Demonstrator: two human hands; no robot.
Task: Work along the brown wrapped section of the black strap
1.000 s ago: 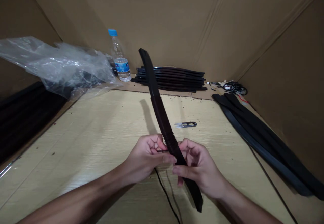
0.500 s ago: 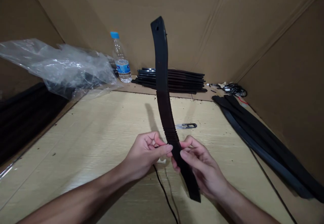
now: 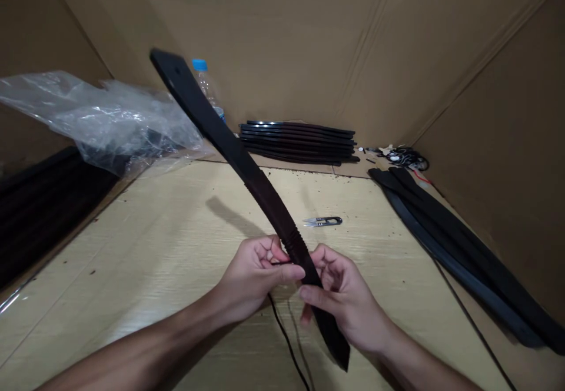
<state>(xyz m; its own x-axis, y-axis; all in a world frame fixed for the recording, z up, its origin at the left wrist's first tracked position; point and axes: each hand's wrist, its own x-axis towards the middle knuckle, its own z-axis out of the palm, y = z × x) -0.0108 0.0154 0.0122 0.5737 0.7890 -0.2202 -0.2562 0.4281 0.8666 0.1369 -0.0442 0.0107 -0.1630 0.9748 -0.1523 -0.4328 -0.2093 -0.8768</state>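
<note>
Above the counter (image 3: 176, 226), a dark, curved strip (image 3: 260, 191) is held aslant, its upper end leaning left in front of the bottle (image 3: 208, 89) and its lower end pointing down to the right. Its middle stretch is wrapped. The left hand (image 3: 252, 270) pinches a black cord (image 3: 285, 333) close against the strip, thumb laid over the near face; the cord trails down from beneath that hand. The right hand (image 3: 353, 297) grips the strip's lower part, thumb in front, some fingers hidden behind. Beyond both hands lie the snips (image 3: 324, 221), their blades pointing left. Farther back is a stack (image 3: 304, 142) of similar strips, with a clear bag (image 3: 132, 114) to the left and long black pieces (image 3: 459, 255) to the right.
</note>
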